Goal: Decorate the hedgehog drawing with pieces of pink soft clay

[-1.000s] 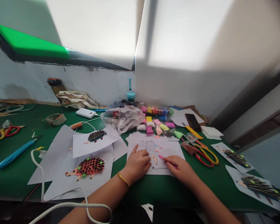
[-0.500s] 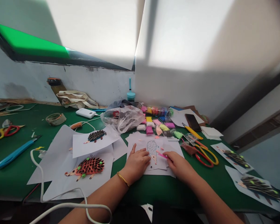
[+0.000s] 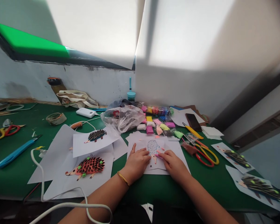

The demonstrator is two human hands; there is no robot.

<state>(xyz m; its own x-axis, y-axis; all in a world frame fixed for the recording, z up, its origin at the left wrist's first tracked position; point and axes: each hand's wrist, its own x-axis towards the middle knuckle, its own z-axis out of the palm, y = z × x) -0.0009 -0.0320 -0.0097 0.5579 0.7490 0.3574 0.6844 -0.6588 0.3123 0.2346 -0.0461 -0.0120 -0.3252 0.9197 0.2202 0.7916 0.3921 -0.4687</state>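
Note:
A sheet of white paper with a hedgehog drawing (image 3: 152, 146) lies in front of me, its scaly body outlined in blue and its pointed snout covered in peach clay. My left hand (image 3: 137, 162) rests flat on the sheet's left side, fingers stretched out by the drawing. In my right hand (image 3: 173, 162) a thin pink modelling tool (image 3: 157, 155) is pinched, mostly hidden by the fingers, with its tip at the snout. Small peach clay bits (image 3: 162, 148) lie right of the drawing. A small black dot (image 3: 151, 166) sits below the snout.
Packets of coloured clay (image 3: 150, 129) and a plastic bag (image 3: 124, 119) lie behind the paper. Scissors (image 3: 207, 155), a yellow cutter (image 3: 193, 131) and a phone (image 3: 193, 122) are on the right. Finished hedgehog pictures (image 3: 90, 168) lie left; a white cable (image 3: 40, 177) crosses there.
My right hand has moved left with the pink tool, bringing its tip onto the snout area. My left hand stays in place on the paper.

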